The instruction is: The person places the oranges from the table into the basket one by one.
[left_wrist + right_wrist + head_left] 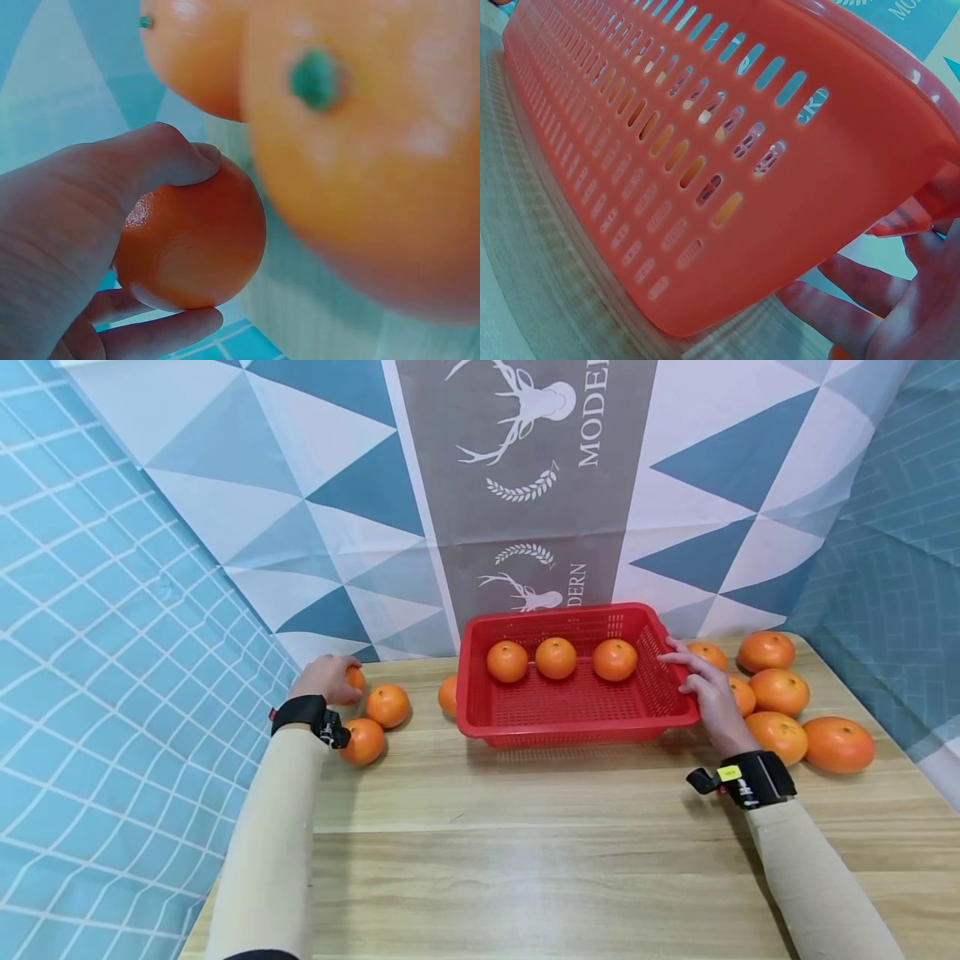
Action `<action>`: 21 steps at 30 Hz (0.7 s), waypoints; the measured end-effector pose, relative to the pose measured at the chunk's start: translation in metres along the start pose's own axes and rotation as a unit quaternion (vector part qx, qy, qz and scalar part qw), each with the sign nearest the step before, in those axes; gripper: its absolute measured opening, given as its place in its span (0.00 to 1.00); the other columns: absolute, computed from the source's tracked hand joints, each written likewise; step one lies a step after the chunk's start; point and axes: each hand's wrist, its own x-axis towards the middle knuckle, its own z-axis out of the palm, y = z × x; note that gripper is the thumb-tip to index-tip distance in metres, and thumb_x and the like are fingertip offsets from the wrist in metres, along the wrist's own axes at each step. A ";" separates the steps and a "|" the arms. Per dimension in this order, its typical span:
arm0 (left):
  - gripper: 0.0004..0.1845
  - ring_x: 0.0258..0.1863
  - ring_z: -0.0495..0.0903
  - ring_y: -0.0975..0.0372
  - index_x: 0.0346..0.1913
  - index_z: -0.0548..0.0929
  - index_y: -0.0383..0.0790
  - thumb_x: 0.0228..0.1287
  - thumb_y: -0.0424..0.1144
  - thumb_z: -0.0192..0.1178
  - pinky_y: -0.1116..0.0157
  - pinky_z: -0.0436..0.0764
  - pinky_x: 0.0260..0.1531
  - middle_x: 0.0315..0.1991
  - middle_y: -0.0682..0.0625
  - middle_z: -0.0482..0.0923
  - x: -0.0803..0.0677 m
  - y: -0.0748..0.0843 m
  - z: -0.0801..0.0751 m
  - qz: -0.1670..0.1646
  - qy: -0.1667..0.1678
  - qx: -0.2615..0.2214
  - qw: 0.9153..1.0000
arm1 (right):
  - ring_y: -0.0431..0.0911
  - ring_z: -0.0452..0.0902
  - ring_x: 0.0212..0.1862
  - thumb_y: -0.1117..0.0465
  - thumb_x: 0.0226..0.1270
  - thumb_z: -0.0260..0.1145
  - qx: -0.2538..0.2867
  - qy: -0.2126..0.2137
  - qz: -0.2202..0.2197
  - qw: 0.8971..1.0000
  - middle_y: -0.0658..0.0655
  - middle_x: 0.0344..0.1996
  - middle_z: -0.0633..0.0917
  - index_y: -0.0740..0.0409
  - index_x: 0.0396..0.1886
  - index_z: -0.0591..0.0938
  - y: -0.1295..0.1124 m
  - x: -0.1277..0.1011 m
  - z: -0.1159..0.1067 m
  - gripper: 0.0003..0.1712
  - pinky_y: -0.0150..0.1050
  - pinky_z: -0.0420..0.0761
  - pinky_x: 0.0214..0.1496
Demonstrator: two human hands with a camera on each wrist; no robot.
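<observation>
Gripping: the left hand (pixel 324 677) is curling thumb and fingers (pixel 154 161) round an orange (pixel 191 240) at the far left of the table (pixel 525 860); the thumb is lying over the top and a finger (pixel 161 334) is cupping from below, so the round fruit is sitting pinned rather than free to roll.

Steadying: the right hand (pixel 708 693) is resting on the right rim of the basket (pixel 577 727), with fingers (pixel 678 656) hooked over the edge; in the right wrist view the fingers (pixel 840 300) are lying against the outside of the slotted wall, which looks like a hold to stop the light basket from sliding.

Basket contents: three oranges, one (pixel 507 661), one (pixel 556 657) and one (pixel 615 659), are sitting in a row along the back wall, likely resting where the wall is stopping them.

Left group: two more oranges, one (pixel 387 705) and one (pixel 363 741), are lying just beside the left wrist, within easy reach; another (pixel 448 695) is peeking out against the basket's left side.

Right group: a cluster is lying beside the right hand, the largest (pixel 838 744) nearest the table's right edge and one (pixel 766 652) at the back.

Backdrop: a patterned cloth (pixel 525 485) is hanging behind the table.
</observation>
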 end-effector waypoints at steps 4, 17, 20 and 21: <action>0.32 0.58 0.77 0.35 0.74 0.80 0.31 0.69 0.40 0.68 0.40 0.83 0.58 0.68 0.24 0.80 0.002 0.002 -0.010 0.000 0.002 -0.012 1.000 | 0.63 0.44 0.94 0.72 0.78 0.44 0.000 -0.001 0.001 1.000 0.52 0.95 0.56 0.63 0.78 0.77 -0.001 0.000 0.001 0.34 0.16 0.83 0.60; 0.34 0.55 0.78 0.37 0.75 0.79 0.31 0.67 0.40 0.67 0.42 0.82 0.55 0.66 0.25 0.81 0.006 0.006 -0.031 0.008 0.009 -0.011 1.000 | 0.61 0.45 0.95 0.73 0.76 0.44 -0.008 0.007 -0.008 1.000 0.54 0.94 0.58 0.66 0.78 0.77 -0.001 0.000 0.001 0.34 0.15 0.81 0.61; 0.34 0.54 0.77 0.38 0.76 0.79 0.32 0.68 0.40 0.67 0.42 0.82 0.54 0.66 0.25 0.81 0.007 0.008 -0.032 0.007 0.008 -0.012 1.000 | 0.61 0.45 0.94 0.73 0.76 0.44 -0.008 0.008 -0.007 1.000 0.53 0.94 0.58 0.65 0.78 0.77 -0.002 0.000 0.001 0.34 0.15 0.81 0.60; 0.34 0.54 0.77 0.38 0.76 0.79 0.32 0.68 0.40 0.67 0.42 0.82 0.55 0.65 0.25 0.81 0.007 0.010 -0.032 0.009 0.008 -0.011 1.000 | 0.61 0.45 0.94 0.73 0.76 0.44 -0.008 0.008 -0.007 1.000 0.53 0.94 0.58 0.65 0.78 0.77 -0.001 0.000 0.001 0.34 0.15 0.82 0.60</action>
